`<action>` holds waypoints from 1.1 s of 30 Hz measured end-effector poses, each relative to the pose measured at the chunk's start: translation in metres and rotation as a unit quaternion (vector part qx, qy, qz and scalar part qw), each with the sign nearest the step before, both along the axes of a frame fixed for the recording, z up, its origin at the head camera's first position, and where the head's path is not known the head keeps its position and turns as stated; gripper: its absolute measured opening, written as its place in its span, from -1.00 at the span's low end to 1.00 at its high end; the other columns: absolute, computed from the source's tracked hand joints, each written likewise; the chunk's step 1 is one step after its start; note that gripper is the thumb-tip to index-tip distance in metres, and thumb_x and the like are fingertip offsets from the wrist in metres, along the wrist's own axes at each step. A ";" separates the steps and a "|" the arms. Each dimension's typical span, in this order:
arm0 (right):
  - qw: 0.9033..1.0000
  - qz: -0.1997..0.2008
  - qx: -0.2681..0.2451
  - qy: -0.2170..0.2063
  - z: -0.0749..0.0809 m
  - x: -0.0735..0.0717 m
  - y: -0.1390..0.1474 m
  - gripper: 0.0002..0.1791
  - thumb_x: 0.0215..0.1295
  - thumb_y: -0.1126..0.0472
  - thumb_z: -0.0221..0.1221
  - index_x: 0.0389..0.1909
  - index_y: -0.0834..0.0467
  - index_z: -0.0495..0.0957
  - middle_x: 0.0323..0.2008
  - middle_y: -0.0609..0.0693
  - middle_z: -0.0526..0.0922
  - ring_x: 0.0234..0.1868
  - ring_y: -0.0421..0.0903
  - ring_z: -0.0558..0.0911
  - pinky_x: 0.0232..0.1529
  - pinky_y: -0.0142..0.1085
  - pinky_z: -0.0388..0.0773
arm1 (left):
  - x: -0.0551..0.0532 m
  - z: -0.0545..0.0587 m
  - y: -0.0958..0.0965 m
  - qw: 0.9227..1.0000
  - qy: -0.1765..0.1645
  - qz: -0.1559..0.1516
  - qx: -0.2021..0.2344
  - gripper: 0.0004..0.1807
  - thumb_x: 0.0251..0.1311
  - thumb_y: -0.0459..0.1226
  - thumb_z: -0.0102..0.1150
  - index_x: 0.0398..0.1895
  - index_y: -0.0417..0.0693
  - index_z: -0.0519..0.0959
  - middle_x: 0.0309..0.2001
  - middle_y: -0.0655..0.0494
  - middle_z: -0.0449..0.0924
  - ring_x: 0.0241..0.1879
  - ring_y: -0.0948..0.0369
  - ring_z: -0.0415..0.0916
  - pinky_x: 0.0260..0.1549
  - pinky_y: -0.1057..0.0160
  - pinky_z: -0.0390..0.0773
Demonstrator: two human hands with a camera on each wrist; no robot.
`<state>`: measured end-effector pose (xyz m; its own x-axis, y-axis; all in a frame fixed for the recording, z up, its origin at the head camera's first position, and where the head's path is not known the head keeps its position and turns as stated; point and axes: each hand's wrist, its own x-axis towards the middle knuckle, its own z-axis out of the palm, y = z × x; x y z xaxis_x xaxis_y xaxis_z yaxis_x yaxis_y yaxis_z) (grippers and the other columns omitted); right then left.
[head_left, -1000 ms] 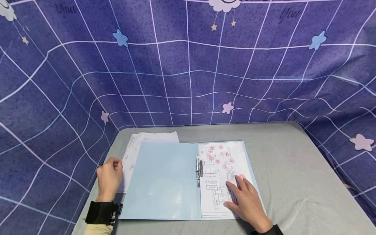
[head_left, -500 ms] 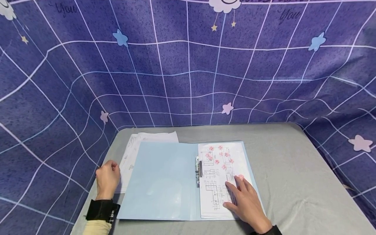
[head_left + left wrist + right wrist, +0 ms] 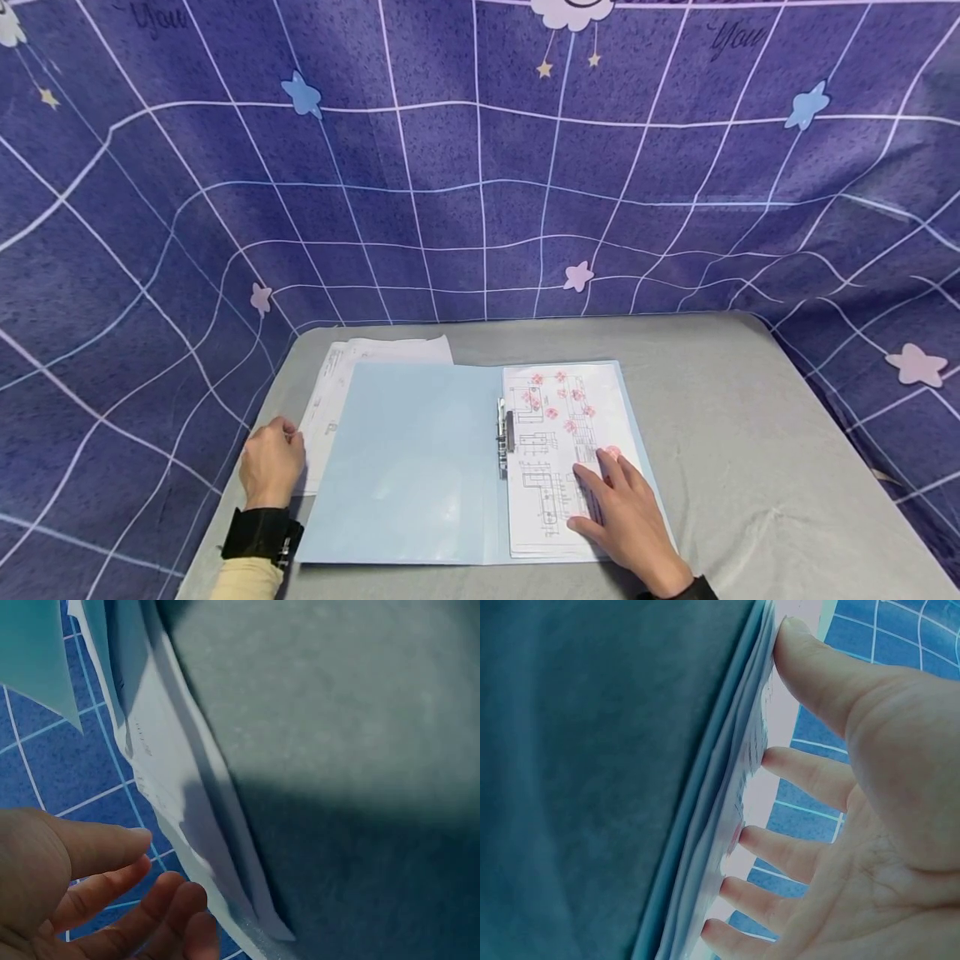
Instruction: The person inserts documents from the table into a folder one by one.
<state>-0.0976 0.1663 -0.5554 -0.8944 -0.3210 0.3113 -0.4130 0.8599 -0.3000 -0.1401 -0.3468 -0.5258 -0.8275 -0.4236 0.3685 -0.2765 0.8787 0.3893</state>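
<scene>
A light-blue folder [image 3: 405, 467] lies spread flat on the table, its metal clip [image 3: 503, 437] along the spine. Papers with line drawings and pink flower marks [image 3: 543, 450] lie on its right side. My right hand [image 3: 630, 525] rests on them with spread fingers; in the right wrist view the fingertips touch the top sheet [image 3: 761, 780]. Loose printed papers [image 3: 330, 408] stick out from under the folder's left cover. Beside their left edge is my left hand [image 3: 272, 462], its fingers loosely curved. Nothing is between its thumb and fingers in the left wrist view.
A grey cloth covers the table [image 3: 757, 450]. Behind it and along both sides hangs a purple-blue curtain [image 3: 435, 217] with a grid and stars. Each wrist wears a black strap [image 3: 258, 533].
My left hand has drawn slightly back toward me and to the left, off the edge of the loose papers. My right hand stays on the drawings. The view has shifted a little.
</scene>
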 end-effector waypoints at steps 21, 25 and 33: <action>1.000 -0.009 0.010 -0.005 -0.002 -0.002 -0.001 -0.19 -0.26 -0.27 0.37 0.09 0.01 0.52 0.24 0.27 0.31 0.27 0.30 0.15 0.16 0.21 0.15 | -0.002 -0.006 0.001 0.997 -0.073 0.002 0.024 -0.63 -0.03 -0.25 0.28 -0.16 -0.28 0.49 -0.37 -0.29 0.48 -0.36 -0.24 0.45 -0.53 -0.14 0.42; 1.000 -0.011 0.012 -0.005 -0.002 -0.002 0.000 -0.19 -0.26 -0.28 0.37 0.09 0.01 0.52 0.24 0.28 0.31 0.27 0.30 0.16 0.15 0.22 0.15 | -0.003 -0.006 0.001 0.997 -0.070 0.001 0.030 -0.61 -0.04 -0.27 0.29 -0.15 -0.30 0.48 -0.33 -0.33 0.50 -0.36 -0.25 0.45 -0.52 -0.15 0.42; 1.000 -0.006 0.005 -0.002 -0.003 -0.002 0.000 -0.20 -0.26 -0.26 0.38 0.08 0.02 0.53 0.23 0.28 0.32 0.26 0.31 0.17 0.15 0.22 0.16 | -0.003 -0.010 -0.004 0.994 -0.086 0.016 0.065 -0.55 -0.02 -0.27 0.29 -0.05 -0.29 0.46 -0.27 -0.35 0.53 -0.32 -0.25 0.45 -0.47 -0.15 0.43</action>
<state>-0.0995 0.1665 -0.5579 -0.8996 -0.3135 0.3039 -0.4016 0.8673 -0.2942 -0.1435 -0.3507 -0.5354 -0.8590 -0.4855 0.1625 -0.3760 0.8137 0.4432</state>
